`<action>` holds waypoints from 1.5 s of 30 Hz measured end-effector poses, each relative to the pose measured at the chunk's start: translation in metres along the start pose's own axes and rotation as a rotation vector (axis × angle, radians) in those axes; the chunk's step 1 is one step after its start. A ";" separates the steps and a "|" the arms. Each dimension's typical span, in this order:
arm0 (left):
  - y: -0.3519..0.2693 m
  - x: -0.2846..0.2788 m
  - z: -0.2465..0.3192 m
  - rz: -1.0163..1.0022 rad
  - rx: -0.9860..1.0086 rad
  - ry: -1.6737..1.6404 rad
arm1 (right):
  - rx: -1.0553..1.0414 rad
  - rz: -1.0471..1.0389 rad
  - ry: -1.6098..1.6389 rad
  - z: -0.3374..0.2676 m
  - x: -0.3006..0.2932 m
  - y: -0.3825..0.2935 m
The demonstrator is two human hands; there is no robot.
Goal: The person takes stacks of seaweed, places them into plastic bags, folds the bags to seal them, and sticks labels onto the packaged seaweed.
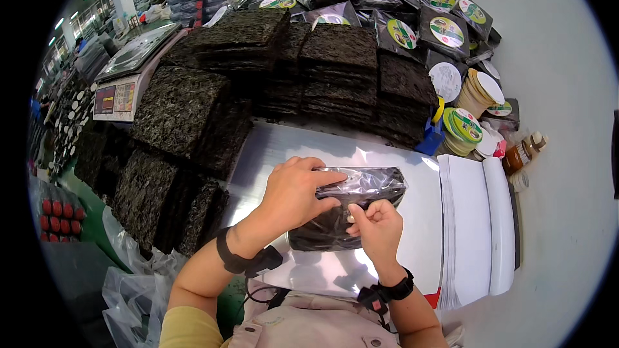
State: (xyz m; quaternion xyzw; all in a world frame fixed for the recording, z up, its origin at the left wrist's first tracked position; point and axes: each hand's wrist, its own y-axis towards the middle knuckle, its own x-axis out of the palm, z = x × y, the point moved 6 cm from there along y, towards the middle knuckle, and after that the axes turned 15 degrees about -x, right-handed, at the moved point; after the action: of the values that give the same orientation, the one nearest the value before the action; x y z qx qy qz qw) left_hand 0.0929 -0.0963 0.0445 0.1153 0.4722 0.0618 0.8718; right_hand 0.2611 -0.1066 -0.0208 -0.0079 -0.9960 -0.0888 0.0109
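Note:
Directly before me a clear-plastic-wrapped pack of dried seaweed sheets [319, 235] lies on a shiny white work surface [271, 150]. My left hand [300, 193] rests over the pack's upper left part, thumb and forefinger spread across the film. At the pack's middle right, my right hand [377, 222] has its thumb and curled fingers pinched together at the plastic film. Both wrists wear black straps with small devices. The part of the pack beneath my hands is hidden.
Stacks of bare seaweed sheets [179, 106] rise on the left and behind. Wrapped, labelled packs [445, 31] pile up at the back. Label rolls [462, 125], a blue tape dispenser [430, 137], a brown bottle [520, 154] and white sheets [466, 232] line the right; a digital scale [118, 92] stands left.

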 end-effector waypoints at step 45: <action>0.047 0.116 -0.110 -0.856 -0.553 -0.468 | 0.025 0.528 -1.229 0.043 -0.542 -0.140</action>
State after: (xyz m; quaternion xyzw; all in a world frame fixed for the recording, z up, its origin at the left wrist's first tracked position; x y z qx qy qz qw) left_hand 0.0643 -0.0100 -0.0947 -0.3088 0.2371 -0.2035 0.8983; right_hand 0.7999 -0.2448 -0.1002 -0.3005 -0.7867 -0.0510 -0.5368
